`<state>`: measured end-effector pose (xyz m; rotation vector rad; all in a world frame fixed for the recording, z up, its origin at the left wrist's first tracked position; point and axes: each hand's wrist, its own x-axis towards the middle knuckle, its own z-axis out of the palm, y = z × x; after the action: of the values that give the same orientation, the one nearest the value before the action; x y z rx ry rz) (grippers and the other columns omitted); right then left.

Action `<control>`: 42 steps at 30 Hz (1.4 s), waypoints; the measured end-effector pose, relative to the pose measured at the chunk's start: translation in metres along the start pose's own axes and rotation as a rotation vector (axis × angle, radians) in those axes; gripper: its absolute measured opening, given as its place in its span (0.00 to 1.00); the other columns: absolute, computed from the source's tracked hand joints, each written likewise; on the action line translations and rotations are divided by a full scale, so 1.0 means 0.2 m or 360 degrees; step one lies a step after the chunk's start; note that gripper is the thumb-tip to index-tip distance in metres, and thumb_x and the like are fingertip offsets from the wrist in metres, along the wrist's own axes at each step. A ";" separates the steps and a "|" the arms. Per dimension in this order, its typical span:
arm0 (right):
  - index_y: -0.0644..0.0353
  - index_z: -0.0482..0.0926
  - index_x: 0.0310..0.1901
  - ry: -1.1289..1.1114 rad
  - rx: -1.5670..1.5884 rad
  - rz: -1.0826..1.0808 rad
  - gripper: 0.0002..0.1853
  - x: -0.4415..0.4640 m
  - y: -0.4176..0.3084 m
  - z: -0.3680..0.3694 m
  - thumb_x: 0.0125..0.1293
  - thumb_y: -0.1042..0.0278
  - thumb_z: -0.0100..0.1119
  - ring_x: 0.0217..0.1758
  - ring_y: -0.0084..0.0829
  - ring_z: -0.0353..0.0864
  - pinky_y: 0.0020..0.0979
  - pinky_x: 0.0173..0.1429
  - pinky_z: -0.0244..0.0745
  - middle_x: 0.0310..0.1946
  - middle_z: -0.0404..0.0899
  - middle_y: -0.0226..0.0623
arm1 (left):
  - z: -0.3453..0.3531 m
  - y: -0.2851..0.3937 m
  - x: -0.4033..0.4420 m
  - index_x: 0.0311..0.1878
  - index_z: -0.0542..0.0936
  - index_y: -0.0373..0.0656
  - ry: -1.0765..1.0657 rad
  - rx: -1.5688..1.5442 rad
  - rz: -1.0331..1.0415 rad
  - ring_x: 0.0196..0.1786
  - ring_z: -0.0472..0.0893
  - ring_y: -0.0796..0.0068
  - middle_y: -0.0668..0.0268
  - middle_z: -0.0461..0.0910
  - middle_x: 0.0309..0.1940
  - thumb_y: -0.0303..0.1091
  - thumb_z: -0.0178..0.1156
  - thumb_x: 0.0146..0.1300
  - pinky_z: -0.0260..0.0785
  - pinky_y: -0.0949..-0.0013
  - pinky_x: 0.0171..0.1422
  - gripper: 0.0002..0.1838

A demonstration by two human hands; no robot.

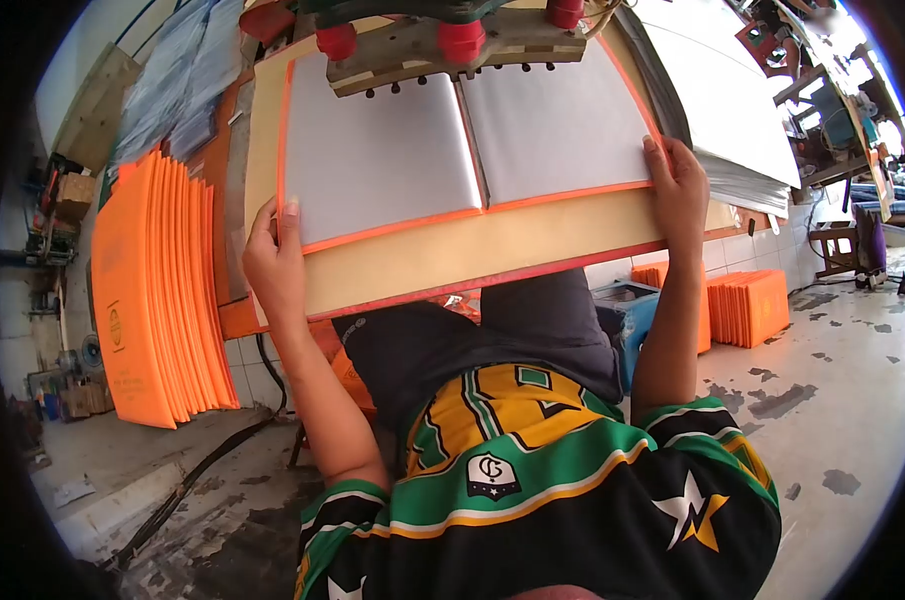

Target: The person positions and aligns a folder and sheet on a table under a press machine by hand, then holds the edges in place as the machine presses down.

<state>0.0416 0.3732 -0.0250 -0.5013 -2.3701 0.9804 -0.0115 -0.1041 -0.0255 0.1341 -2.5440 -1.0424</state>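
Observation:
An orange-edged folder (pixel 382 160) lies spread open on a pale yellow board (pixel 452 250), its two inner faces whitish and a dark spine strip between them. My left hand (pixel 276 255) pinches the folder's left edge near the lower corner, thumb on top. At the right edge my right hand (pixel 678 190) grips the folder the same way, thumb on top and fingers partly hidden beneath. Over the folder's far edge hangs a machine head (pixel 457 55) with red knobs and a row of small dark studs.
Orange folders (pixel 157 290) stand stacked at the left, beside clear plastic sheets (pixel 177 75). White sheets (pixel 722 90) are piled at the right. More orange folders (pixel 747 308) and a blue container (pixel 624 320) are below right. A co-worker is partly visible at far upper right.

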 end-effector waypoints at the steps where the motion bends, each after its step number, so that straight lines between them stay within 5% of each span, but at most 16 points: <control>1: 0.66 0.87 0.52 0.0000 -0.0021 0.0009 0.23 -0.01 -0.04 -0.01 0.80 0.49 0.64 0.41 0.51 0.85 0.45 0.50 0.77 0.37 0.86 0.53 | 0.00 -0.02 0.01 0.62 0.87 0.34 -0.0022 -0.0080 -0.0022 0.47 0.90 0.71 0.55 0.93 0.45 0.49 0.66 0.81 0.79 0.66 0.55 0.25; 39: 0.67 0.84 0.50 0.0017 -0.0114 -0.0060 0.22 -0.01 -0.06 -0.01 0.82 0.50 0.61 0.41 0.58 0.83 0.49 0.49 0.76 0.38 0.83 0.59 | 0.00 0.00 0.00 0.65 0.86 0.32 0.0026 -0.0128 -0.0030 0.48 0.91 0.65 0.50 0.93 0.46 0.51 0.65 0.82 0.79 0.63 0.56 0.28; 42: 0.67 0.84 0.51 0.0027 -0.0116 -0.0095 0.22 -0.01 -0.05 0.00 0.83 0.50 0.60 0.43 0.58 0.84 0.49 0.50 0.76 0.39 0.84 0.59 | -0.01 0.01 0.00 0.66 0.86 0.34 -0.0029 -0.0067 -0.0150 0.52 0.88 0.72 0.56 0.92 0.47 0.47 0.64 0.83 0.77 0.66 0.61 0.24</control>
<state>0.0421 0.3651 -0.0184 -0.4615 -2.3980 0.8628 -0.0111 -0.1041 -0.0239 0.2361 -2.5519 -1.1367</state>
